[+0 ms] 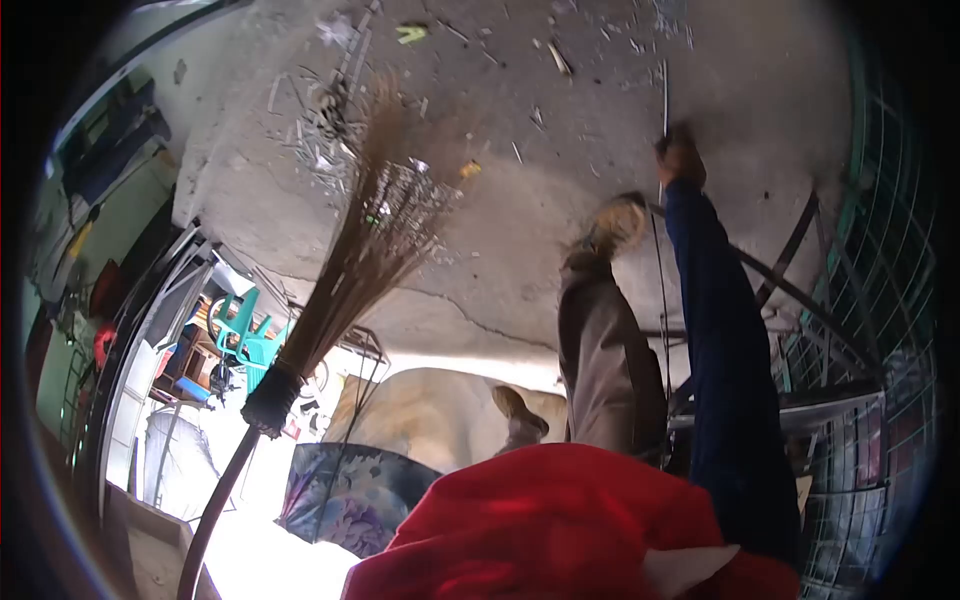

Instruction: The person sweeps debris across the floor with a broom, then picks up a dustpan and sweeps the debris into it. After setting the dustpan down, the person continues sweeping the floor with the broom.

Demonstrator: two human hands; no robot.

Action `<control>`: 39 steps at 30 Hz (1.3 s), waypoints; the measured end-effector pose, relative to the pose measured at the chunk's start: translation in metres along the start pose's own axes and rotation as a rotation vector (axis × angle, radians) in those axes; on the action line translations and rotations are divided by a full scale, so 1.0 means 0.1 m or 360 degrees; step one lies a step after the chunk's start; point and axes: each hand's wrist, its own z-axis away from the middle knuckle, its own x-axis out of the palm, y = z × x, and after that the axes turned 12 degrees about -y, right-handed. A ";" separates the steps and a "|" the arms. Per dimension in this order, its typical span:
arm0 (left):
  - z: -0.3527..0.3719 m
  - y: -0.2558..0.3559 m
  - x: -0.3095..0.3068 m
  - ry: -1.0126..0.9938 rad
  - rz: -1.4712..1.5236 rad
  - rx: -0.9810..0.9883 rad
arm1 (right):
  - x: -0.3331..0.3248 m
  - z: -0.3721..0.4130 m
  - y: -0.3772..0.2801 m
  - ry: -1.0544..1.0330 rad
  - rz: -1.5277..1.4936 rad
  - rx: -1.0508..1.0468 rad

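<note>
A stick broom (pixel 340 260) with long, thin brown bristles bound by a dark band slants across the left side, its tips blurred over litter on the floor. Its curved dark handle (pixel 215 510) runs out of the lower left edge, and no hand on it shows. My left hand is out of view. My right hand (pixel 683 158), at the end of a dark blue sleeve, is low near the floor and slightly blurred. Its fingers look closed around a thin rod (pixel 665 95). A shoe (pixel 610 228) and a trouser leg (pixel 608 350) are left of that arm.
Scattered scraps and bits (pixel 325 140) litter the concrete floor (pixel 520 240). A wire mesh panel (pixel 900 250) and a metal frame (pixel 830 405) stand on the right. Green plastic chairs (pixel 245 330) show through a bright doorway on the left. Red cloth (pixel 560 520) fills the bottom.
</note>
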 end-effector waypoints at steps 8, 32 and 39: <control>0.59 -0.65 0.07 -0.0050 -0.0760 -0.0272 | -0.62 0.37 -0.72 -0.0176 -0.1270 0.0130; 0.87 -0.65 0.52 0.0858 0.2468 -0.0839 | -3.37 2.77 -1.92 -0.0400 -0.1307 -0.0184; 0.72 -0.73 1.00 0.0230 0.3471 -0.0498 | -3.30 5.42 -2.71 -0.0640 -0.1760 -0.0074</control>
